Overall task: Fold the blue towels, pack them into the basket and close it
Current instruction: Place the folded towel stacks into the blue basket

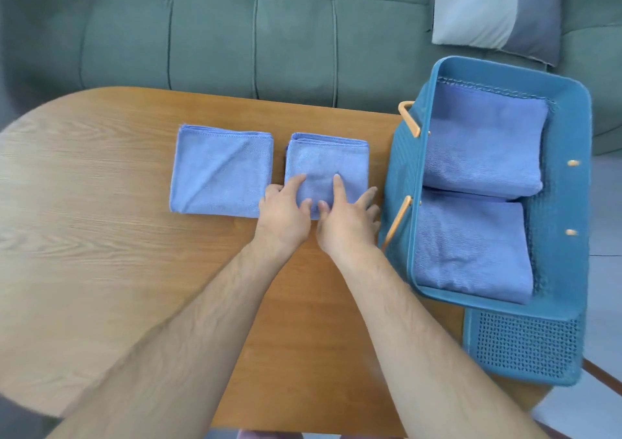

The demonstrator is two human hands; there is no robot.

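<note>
Roughly halfway, I judge: the basket at the table's right edge stands open with two packed towels side by side, its lid at its near end; the left towel lies folded on the table; left hand and right hand press spread, straight fingers on the right towel, gripping nothing; packing two and closing remain; sofa and pillow lie beyond, nothing blocking.

You've got a rounded wood table in front, green tufted sofa behind it, w/ grey-white cushion on top.
</note>
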